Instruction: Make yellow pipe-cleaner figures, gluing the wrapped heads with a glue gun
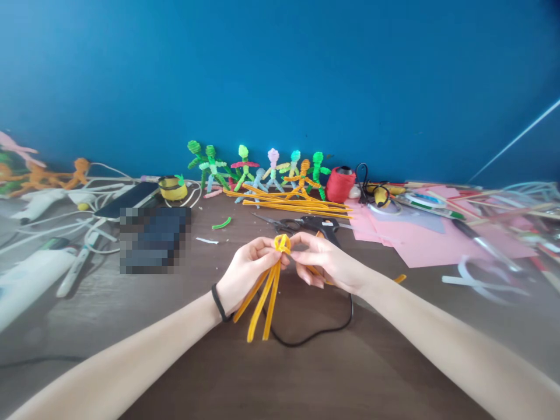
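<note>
Yellow-orange pipe cleaners [262, 297] are bundled between my hands, with a small looped, woven knot at the top and several long ends hanging down toward the table. My left hand [251, 265] pinches the bundle just below the knot. At the right side of the knot, my right hand [321, 259] has its fingers closed on a pipe cleaner whose strand passes under the palm. A black band circles my left wrist. Behind my right hand lie a black glue gun [321, 224] and dark-handled scissors [280, 223]. The fingertips partly hide the knot.
Several pipe-cleaner figures [273, 166] stand along the blue wall, behind loose orange pipe cleaners [297, 205]. Red yarn [340, 184] and pink paper [424, 245] are at right. A dark pixelated slab [157, 236] and white cables lie left. A black cord [306, 341] loops below my hands.
</note>
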`<action>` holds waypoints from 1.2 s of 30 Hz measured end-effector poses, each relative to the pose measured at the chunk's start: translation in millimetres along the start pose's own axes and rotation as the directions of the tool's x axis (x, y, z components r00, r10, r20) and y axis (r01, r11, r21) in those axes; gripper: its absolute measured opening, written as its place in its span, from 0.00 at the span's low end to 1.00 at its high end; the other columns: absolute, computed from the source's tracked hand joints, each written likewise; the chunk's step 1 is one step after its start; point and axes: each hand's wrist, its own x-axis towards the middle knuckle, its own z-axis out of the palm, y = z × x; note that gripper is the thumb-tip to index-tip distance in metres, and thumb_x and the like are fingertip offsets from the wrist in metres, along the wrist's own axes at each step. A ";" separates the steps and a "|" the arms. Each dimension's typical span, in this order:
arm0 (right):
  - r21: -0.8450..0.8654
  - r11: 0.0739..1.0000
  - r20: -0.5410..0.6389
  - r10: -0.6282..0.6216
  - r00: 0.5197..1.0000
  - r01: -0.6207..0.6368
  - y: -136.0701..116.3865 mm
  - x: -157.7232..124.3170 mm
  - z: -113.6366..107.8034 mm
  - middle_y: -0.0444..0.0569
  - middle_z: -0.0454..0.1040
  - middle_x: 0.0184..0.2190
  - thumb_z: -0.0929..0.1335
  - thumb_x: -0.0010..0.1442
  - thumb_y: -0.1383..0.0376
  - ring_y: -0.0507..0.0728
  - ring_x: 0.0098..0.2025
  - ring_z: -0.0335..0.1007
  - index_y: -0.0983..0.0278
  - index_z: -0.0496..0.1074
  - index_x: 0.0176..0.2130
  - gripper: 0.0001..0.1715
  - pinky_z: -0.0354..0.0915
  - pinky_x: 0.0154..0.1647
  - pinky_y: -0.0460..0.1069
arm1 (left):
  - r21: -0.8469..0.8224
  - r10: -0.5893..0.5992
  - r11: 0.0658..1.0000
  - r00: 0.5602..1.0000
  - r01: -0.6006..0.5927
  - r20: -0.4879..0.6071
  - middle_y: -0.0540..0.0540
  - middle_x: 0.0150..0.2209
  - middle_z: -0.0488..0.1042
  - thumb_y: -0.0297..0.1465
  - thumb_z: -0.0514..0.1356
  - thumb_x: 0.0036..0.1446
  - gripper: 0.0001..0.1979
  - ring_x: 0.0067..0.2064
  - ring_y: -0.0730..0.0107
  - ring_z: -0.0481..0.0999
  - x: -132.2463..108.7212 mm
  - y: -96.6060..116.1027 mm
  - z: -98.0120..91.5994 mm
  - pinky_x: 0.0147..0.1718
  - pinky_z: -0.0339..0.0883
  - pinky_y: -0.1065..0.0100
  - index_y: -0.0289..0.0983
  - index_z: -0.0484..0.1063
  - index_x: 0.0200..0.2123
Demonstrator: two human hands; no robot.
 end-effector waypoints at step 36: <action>-0.124 0.992 -0.033 -0.031 0.999 0.026 -0.3 -0.3 3.2 0.37 0.66 0.11 0.62 0.56 0.64 0.45 0.09 0.52 0.64 0.59 0.40 0.11 0.46 0.10 0.39 | 0.227 0.093 0.970 0.996 -0.089 -0.006 0.49 0.25 0.77 0.32 0.59 0.49 0.09 0.32 0.68 0.77 1.1 -4.4 -1.2 0.36 0.67 0.67 0.37 0.60 0.31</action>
